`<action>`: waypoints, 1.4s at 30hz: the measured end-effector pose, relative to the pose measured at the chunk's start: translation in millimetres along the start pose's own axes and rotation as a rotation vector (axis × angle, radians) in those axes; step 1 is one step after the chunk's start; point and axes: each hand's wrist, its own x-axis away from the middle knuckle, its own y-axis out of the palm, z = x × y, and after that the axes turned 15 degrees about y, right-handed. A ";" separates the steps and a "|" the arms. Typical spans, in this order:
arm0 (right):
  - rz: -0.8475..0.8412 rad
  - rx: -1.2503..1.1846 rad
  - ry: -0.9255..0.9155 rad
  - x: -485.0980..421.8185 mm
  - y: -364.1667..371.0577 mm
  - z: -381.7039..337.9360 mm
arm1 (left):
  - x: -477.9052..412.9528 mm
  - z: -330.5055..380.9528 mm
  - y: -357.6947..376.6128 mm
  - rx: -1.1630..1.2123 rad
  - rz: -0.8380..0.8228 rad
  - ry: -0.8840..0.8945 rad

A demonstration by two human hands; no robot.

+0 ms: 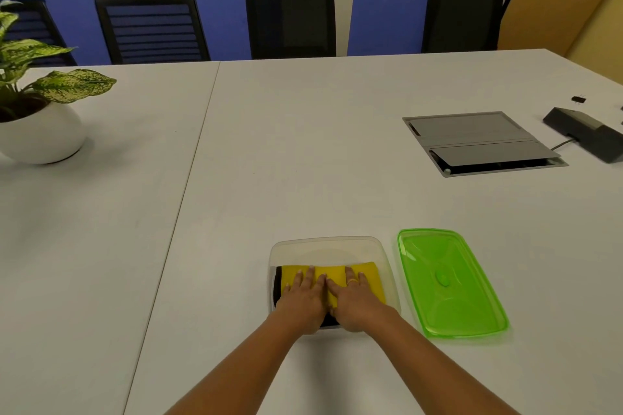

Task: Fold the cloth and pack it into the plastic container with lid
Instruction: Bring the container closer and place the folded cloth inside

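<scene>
Head view: the folded cloth (365,271), yellow with a black edge showing at its left, already lies inside the clear plastic container (328,246), toward the near half of it. The container sits on the white bench (303,162) close to the person. Both hands rest on the cloth side by side. The left hand (303,295) is flat with fingers straight and spread, pressing down and gripping nothing. The right hand (354,296) is flat beside it in the same way, palm down on the cloth, with a ring on one finger. The green lid (448,283) lies flat on the bench just right of the container, apart from it and untouched.

By the look of it, folding is done and the cloth is packed and being pressed down. What is left is to lift the hands, pick up the lid and close it over the container.

Farther off stand a potted plant (40,94) at left and a grey cable box (478,141) at right.
</scene>
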 end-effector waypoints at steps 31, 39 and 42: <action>-0.206 0.287 0.062 0.9 -20.3 -10.3 | 1.7 -22.9 2.3 0.013 -0.125 -0.009; -0.138 0.145 0.027 2.1 -13.2 -11.1 | 2.9 -31.0 0.4 0.016 -0.071 -0.030; -0.097 0.035 -0.006 3.7 -9.9 -11.8 | 7.0 -34.6 -4.4 0.074 0.031 -0.054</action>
